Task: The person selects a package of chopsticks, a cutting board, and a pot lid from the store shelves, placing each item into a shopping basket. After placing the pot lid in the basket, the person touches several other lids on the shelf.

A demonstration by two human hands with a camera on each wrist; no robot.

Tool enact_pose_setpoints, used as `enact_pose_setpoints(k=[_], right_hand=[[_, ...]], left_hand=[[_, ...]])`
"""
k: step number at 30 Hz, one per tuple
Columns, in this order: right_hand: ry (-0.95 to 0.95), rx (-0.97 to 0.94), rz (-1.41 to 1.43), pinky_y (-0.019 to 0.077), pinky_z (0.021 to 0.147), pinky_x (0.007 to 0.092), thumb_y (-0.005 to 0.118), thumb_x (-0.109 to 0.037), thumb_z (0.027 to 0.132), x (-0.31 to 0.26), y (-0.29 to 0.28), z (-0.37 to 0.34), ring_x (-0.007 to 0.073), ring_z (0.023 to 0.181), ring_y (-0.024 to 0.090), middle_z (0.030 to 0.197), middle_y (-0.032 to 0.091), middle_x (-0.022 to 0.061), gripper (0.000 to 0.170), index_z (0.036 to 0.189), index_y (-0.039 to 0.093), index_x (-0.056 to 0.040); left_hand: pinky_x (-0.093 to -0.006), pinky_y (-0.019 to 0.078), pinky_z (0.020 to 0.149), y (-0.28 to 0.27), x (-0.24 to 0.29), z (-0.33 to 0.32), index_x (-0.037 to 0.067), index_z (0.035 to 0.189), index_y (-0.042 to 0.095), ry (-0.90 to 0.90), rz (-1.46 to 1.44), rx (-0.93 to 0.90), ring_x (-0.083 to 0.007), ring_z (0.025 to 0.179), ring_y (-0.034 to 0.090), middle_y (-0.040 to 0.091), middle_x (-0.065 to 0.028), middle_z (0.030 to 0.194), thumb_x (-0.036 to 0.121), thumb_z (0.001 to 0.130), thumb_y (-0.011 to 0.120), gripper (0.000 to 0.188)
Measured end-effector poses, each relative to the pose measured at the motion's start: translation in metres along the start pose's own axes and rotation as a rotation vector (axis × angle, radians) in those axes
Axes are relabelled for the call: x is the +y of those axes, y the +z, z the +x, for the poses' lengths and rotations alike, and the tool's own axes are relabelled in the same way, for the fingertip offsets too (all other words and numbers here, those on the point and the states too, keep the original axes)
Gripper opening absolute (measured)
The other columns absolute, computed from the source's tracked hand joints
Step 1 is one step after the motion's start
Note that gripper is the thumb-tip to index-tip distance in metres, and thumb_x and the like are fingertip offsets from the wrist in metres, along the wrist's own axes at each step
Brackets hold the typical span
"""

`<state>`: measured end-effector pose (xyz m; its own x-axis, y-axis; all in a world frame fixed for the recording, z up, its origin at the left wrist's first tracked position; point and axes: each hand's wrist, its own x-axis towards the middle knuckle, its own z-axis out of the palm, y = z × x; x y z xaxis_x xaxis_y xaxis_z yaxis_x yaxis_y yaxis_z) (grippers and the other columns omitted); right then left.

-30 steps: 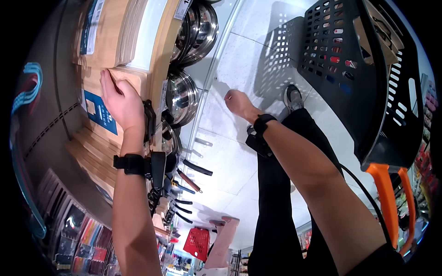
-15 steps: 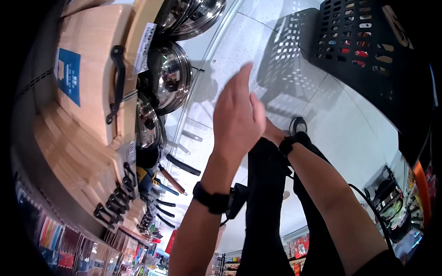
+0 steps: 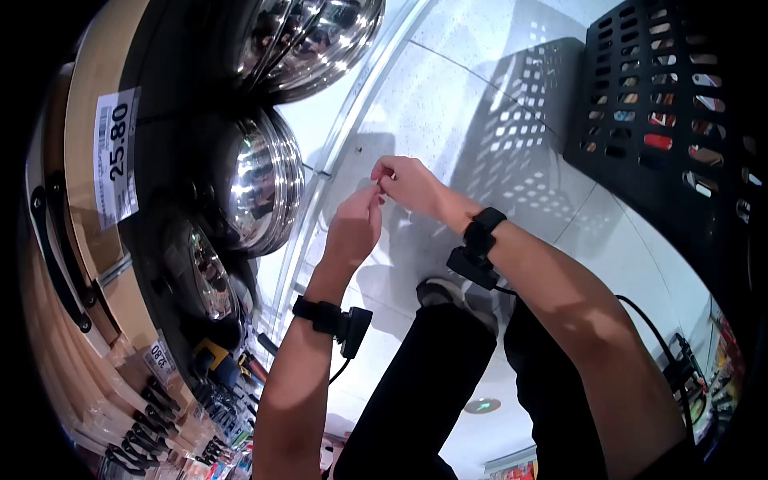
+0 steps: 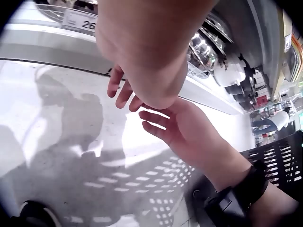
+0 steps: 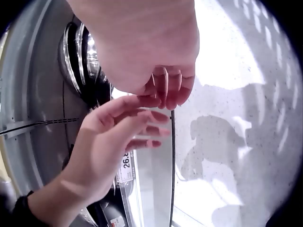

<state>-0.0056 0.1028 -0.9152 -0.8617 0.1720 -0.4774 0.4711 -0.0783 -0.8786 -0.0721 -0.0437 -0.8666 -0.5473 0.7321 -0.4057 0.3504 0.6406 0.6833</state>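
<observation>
In front of the body, above the floor, my left hand (image 3: 350, 230) and right hand (image 3: 411, 190) meet at the fingertips. The right wrist view shows the left hand (image 5: 102, 146) with its fingers loosely extended, nothing in them. Over it is the right hand (image 5: 151, 42), fingers bent softly, tips right at the left index finger. From the left wrist, the right hand (image 4: 194, 132) also looks relaxed, with gaps between its fingers. Left of the hands, shiny stainless steel cookware (image 3: 268, 184) stands on a shelf.
A price label reading 25.80 (image 3: 117, 160) is on the shelf edge above the cookware. Packaged black-handled knives (image 3: 144, 424) and wooden boards (image 3: 52, 344) are at lower left. A black perforated shopping basket (image 3: 640, 172) holding goods is on the right. A shoe (image 3: 440, 292) is below the hands.
The left hand has left the wooden board on the shelf, moved right and come to the right hand's fingertips. The view has shifted closer to the cookware; the boards slid toward the lower left.
</observation>
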Motion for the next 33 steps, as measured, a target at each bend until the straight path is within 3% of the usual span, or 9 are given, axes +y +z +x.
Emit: enact_pose_setpoints(k=[2, 6, 8, 11, 15, 19, 25, 29, 33], right_hand=[[-0.028, -0.022, 0.064, 0.0499, 0.066, 0.0301, 0.046, -0.005, 0.087, -0.011, -0.017, 0.011, 0.0158, 0.070, 0.059, 0.079, 0.064, 0.0102, 0.020, 0.098, 0.061, 0.0028], [-0.168, 0.185, -0.096, 0.0511, 0.066, 0.0294, 0.045, -0.007, 0.091, -0.026, -0.054, 0.036, 0.0134, 0.070, 0.060, 0.079, 0.064, 0.0088, 0.020, 0.100, 0.060, 0.0026], [-0.237, 0.305, 0.039, 0.0502, 0.068, 0.0321, 0.046, -0.008, 0.088, -0.053, -0.074, 0.052, 0.0208, 0.069, 0.062, 0.077, 0.065, 0.0128, 0.021, 0.099, 0.061, 0.0024], [-0.322, 0.470, 0.062, 0.0497, 0.068, 0.0326, 0.048, -0.008, 0.087, -0.092, -0.106, 0.085, 0.0233, 0.068, 0.063, 0.073, 0.063, 0.0129, 0.021, 0.101, 0.059, 0.0026], [-0.453, 0.520, 0.106, 0.0500, 0.068, 0.0325, 0.051, -0.008, 0.085, -0.117, -0.129, 0.131, 0.0231, 0.068, 0.063, 0.073, 0.064, 0.0115, 0.020, 0.100, 0.060, 0.0023], [-0.419, 0.450, 0.151, 0.0501, 0.069, 0.0324, 0.052, -0.010, 0.084, -0.130, -0.143, 0.143, 0.0228, 0.070, 0.063, 0.075, 0.065, 0.0107, 0.020, 0.098, 0.061, 0.0026], [-0.287, 0.259, -0.248, 0.0506, 0.071, 0.0328, 0.054, -0.011, 0.083, -0.106, -0.164, 0.145, 0.0219, 0.073, 0.064, 0.080, 0.066, 0.0124, 0.022, 0.098, 0.063, 0.0019], [-0.232, 0.167, -0.218, 0.0510, 0.072, 0.0323, 0.055, -0.012, 0.084, -0.116, -0.167, 0.125, 0.0229, 0.073, 0.064, 0.084, 0.066, 0.0131, 0.022, 0.099, 0.064, 0.0007], [-0.272, 0.326, -0.440, 0.0508, 0.078, 0.0402, 0.056, -0.021, 0.086, -0.115, -0.163, 0.148, 0.0353, 0.081, 0.065, 0.092, 0.067, 0.0200, 0.025, 0.098, 0.064, -0.0006]], left_hand=[[-0.0418, 0.0493, 0.076, -0.003, 0.012, 0.025, 0.002, 0.106, 0.060, 0.037, 0.029, 0.066, -0.0377, 0.087, 0.062, 0.065, -0.0173, 0.093, 0.006, 0.090, 0.049, 0.019], [-0.0395, 0.0506, 0.075, -0.039, 0.046, 0.059, 0.005, 0.110, 0.058, 0.120, 0.008, 0.242, -0.0364, 0.087, 0.063, 0.065, -0.0161, 0.093, 0.005, 0.089, 0.049, 0.023], [-0.0340, 0.0521, 0.073, -0.063, 0.060, 0.069, 0.004, 0.109, 0.059, 0.081, -0.073, 0.401, -0.0240, 0.082, 0.066, 0.067, -0.0126, 0.090, 0.001, 0.089, 0.048, 0.023], [-0.0270, 0.0527, 0.072, -0.096, 0.035, 0.082, -0.001, 0.103, 0.059, 0.075, -0.290, 0.581, -0.0123, 0.078, 0.064, 0.066, -0.0081, 0.088, -0.003, 0.090, 0.044, 0.020], [-0.0248, 0.0522, 0.066, -0.122, 0.003, 0.087, -0.004, 0.098, 0.060, -0.032, -0.206, 0.729, -0.0107, 0.070, 0.063, 0.066, -0.0074, 0.083, -0.002, 0.089, 0.044, 0.019], [-0.0249, 0.0504, 0.067, -0.131, -0.018, 0.084, -0.003, 0.098, 0.063, -0.040, -0.206, 0.679, -0.0104, 0.071, 0.062, 0.066, -0.0069, 0.080, 0.000, 0.089, 0.046, 0.020], [-0.0253, 0.0500, 0.071, -0.116, -0.004, 0.069, -0.002, 0.101, 0.063, 0.100, 0.091, 0.395, -0.0109, 0.075, 0.062, 0.066, -0.0057, 0.084, 0.000, 0.092, 0.048, 0.018], [-0.0247, 0.0487, 0.071, -0.110, -0.008, 0.066, -0.002, 0.104, 0.063, -0.013, -0.177, 0.326, -0.0099, 0.076, 0.060, 0.066, -0.0050, 0.087, 0.004, 0.094, 0.049, 0.018], [-0.0233, 0.0486, 0.070, -0.118, -0.006, 0.066, 0.000, 0.112, 0.060, -0.101, -0.220, 0.380, -0.0093, 0.079, 0.060, 0.066, -0.0049, 0.092, 0.007, 0.096, 0.049, 0.021]])
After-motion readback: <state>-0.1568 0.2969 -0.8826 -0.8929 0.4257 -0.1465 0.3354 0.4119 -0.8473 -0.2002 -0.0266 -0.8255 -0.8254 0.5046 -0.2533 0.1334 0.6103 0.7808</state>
